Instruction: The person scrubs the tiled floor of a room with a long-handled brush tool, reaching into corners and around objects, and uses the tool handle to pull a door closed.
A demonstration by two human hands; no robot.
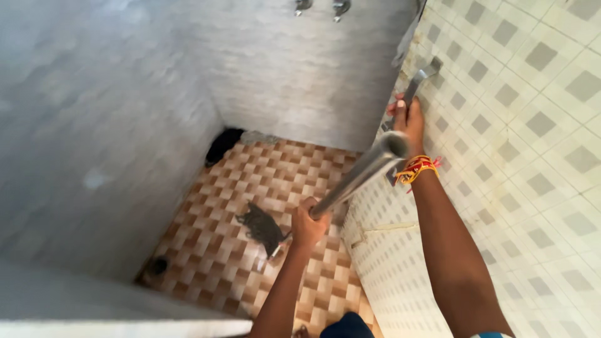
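long grey metal mop handle [360, 175] gripped mid-shaft by left hand [308, 225], top end by right hand [408, 120] | dark mop head [261, 226] pressed on brown-chequered tile floor [213, 250] | step judged: mopping; nxt stroke needs firm push fwd

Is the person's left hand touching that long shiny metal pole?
Touching. In the head view the left hand is wrapped around the long shiny metal pole, fingers closed on it with no gap showing.
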